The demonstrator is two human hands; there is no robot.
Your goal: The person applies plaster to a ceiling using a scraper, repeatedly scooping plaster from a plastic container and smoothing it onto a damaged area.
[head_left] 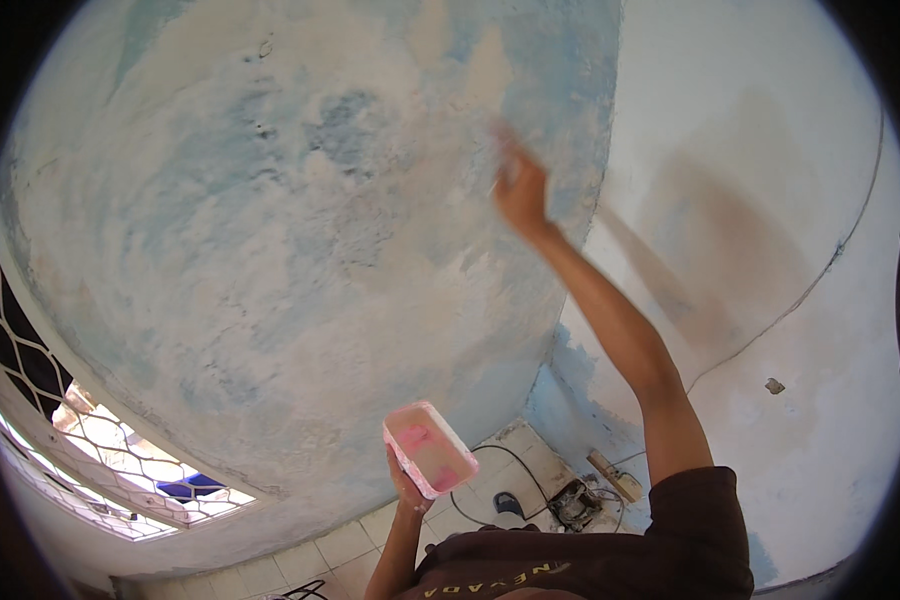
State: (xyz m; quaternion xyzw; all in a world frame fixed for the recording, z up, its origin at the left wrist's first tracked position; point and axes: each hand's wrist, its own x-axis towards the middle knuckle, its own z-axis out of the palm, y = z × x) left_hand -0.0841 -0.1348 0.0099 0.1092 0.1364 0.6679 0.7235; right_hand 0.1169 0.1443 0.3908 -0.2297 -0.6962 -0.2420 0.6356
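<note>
My left hand (408, 488) is wrapped round the side of a rectangular plastic tub (457, 429) smeared with pink and white. Wet pink stuff (413, 437) clings to the inside of this tub, over a pale layer. High in front of the patchy blue and cream wall (300, 230), my right hand (523, 188) is raised with its fingers curled. Motion blurs the fingertips, and whatever they grip is too smeared to name. Whether that hand touches the wall cannot be told.
On the right a whiter wall (810, 330) meets the patchy one at a corner; a thin cable (805, 290) runs along it. A grilled window (100, 430) is at lower left. A dark shoe or slipper (508, 503), cords and a dusty device (576, 503) lie on the tiled floor (345, 545).
</note>
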